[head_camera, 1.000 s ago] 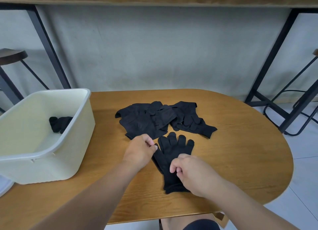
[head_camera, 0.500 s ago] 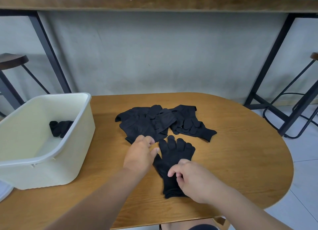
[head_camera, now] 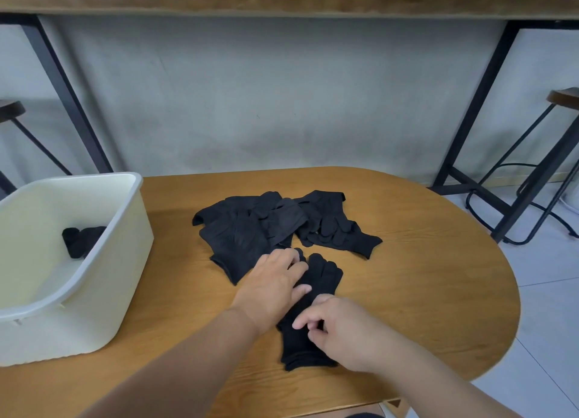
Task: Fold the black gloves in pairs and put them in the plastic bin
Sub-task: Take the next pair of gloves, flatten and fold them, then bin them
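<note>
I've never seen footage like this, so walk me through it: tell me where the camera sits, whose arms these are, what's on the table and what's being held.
There is no machine here. The camera is worn on a person's head and looks down at their own two bare hands.

The left hand lies flat on the finger end of a stacked pair of gloves. The right hand pinches the same pair near the cuff.

On the wooden table behind the pair lies a loose pile of gloves. At the left stands a plastic bin with one dark bundle inside, seemingly a finished pair.
</note>
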A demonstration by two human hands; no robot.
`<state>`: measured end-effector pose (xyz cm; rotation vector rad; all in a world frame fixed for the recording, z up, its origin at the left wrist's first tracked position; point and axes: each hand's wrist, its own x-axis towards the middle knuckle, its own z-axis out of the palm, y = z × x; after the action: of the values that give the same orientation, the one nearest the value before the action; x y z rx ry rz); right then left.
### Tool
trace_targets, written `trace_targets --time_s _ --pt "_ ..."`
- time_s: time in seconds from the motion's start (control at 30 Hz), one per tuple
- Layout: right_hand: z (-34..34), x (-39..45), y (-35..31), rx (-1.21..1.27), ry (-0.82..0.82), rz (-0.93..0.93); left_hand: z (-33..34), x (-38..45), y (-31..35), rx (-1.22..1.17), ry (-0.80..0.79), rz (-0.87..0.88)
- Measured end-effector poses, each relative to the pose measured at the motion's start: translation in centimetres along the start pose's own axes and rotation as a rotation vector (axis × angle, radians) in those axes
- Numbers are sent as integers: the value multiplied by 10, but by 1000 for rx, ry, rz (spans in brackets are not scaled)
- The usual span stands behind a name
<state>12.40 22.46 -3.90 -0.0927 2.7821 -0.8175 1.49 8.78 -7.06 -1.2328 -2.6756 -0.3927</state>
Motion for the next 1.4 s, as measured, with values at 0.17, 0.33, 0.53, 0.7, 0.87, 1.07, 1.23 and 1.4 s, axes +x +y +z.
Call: trace_targets --time_s 0.17,0.33,0.53,0.7,0.87,1.07,1.23,1.4 --pt "-25 19 23 263 280 224 -21 -21 12 -170 51 -30" --pt "-43 60 38 147 387 391 -18 -38 13 -232 -186 -7" --pt "-32 90 35 157 334 385 -19 -41 10 -227 -240 -4" --pt "-31 92 39 213 456 416 -22 -43 8 -256 -302 -17" --pt "-26 89 35 -58 503 417 -21 -42 7 -258 -322 -11" --pt "-23 105 5 110 346 353 -20 -45 6 -262 -332 -14" --pt "-24 113 6 102 346 333 -21 -45 7 -266 -331 -23" --pt "-26 110 12 70 321 367 -21 -44 8 -260 -329 -19"
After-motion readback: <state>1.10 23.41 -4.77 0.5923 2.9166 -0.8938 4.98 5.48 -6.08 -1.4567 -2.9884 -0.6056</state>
